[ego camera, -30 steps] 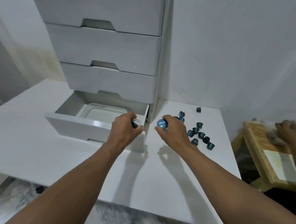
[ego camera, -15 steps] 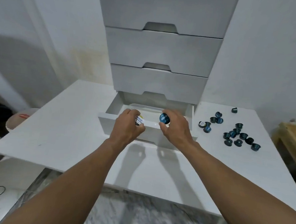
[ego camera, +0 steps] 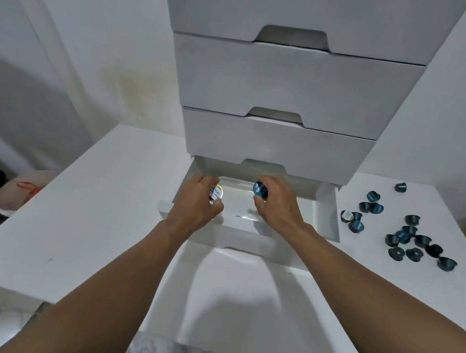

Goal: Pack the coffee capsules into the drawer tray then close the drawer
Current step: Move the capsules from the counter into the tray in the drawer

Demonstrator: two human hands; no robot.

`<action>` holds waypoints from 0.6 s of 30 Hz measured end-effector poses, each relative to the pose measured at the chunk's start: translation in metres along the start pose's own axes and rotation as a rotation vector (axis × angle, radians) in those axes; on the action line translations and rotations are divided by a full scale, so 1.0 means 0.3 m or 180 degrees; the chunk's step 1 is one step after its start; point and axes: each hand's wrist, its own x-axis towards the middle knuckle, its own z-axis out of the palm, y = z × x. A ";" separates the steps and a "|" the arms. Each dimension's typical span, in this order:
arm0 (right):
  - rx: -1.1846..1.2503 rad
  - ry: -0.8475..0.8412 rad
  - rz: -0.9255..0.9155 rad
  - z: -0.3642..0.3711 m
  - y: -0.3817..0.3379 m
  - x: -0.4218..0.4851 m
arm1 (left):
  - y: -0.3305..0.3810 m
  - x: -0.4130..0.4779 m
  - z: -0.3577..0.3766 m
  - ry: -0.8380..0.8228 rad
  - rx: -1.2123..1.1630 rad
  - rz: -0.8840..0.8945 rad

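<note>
The bottom drawer [ego camera: 328,209] of a white cabinet stands pulled out, with a pale tray [ego camera: 238,201] inside it. My left hand [ego camera: 197,204] holds a capsule with a white and gold lid [ego camera: 216,194] over the tray's left part. My right hand [ego camera: 276,206] grips a capsule with a blue lid [ego camera: 260,189] over the tray's middle. Both hands hover inside the drawer opening. Several dark blue capsules [ego camera: 413,242] lie scattered on the white table to the right of the drawer.
The white drawer cabinet [ego camera: 286,84] rises behind the hands with three shut drawers above the open one. The white table [ego camera: 87,222] extends left and toward me. A pale bin with red marking [ego camera: 21,190] sits below the table's left edge.
Both hands, each with its capsule, have moved from in front of the drawer to over the tray inside it. The view has shifted right and closer to the cabinet.
</note>
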 end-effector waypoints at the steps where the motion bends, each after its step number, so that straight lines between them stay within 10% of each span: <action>1: -0.0012 -0.0061 0.0035 0.020 0.004 0.033 | -0.024 0.033 0.008 -0.0102 0.0048 0.0008; 18: -0.0159 -0.0770 0.1115 0.240 0.127 0.187 | -0.252 0.365 0.192 -0.1561 0.0344 0.0474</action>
